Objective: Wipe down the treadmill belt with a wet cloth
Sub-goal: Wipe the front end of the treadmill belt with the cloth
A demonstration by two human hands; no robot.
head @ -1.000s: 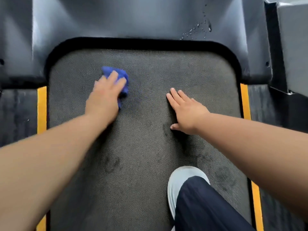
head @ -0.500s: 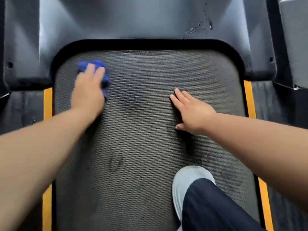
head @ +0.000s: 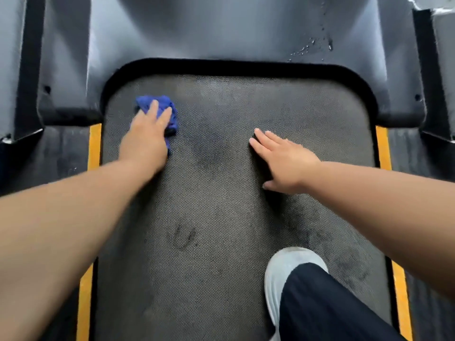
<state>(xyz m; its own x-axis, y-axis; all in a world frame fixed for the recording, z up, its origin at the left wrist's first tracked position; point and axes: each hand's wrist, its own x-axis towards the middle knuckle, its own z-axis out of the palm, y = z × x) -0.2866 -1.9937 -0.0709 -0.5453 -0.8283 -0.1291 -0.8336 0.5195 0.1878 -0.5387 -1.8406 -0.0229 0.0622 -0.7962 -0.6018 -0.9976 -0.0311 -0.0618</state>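
1. White shoe (head: 288,269) and dark trouser leg (head: 332,308), lower right of frame, planted on the treadmill belt (head: 221,279). Judgement: the person crouches on the belt itself so as to reach its front end.
2. Belt, lower centre: a faint U-shaped mark (head: 183,238) and dull smudges toward the lower right. Judged not yet wiped, as the cloth is well apart from them.
3. Right grip (head: 288,163), centre right: empty, fingers straight and close together, palm flat on the belt. Likely a prop for body weight, and it may also stop the belt sliding under the wiping stroke.
4. Darker patch (head: 209,151) between the two hands; reads as damp, probably where the cloth has passed.
5. Left grip (head: 145,141), upper left of the belt: fingers laid nearly straight over the blue cloth (head: 167,105), pressing it down on the belt rather than closing round it; thumb hidden. Cloth is bunched, showing past the fingertips and at the hand's right side. A flat press spreads force over the wad.
6. Yellow stripe (head: 94,146) borders the belt just left of that hand.
7. Grey motor cover (head: 221,33) at top of frame, water droplets (head: 310,48) on its upper right, which suggests the cloth is wet.
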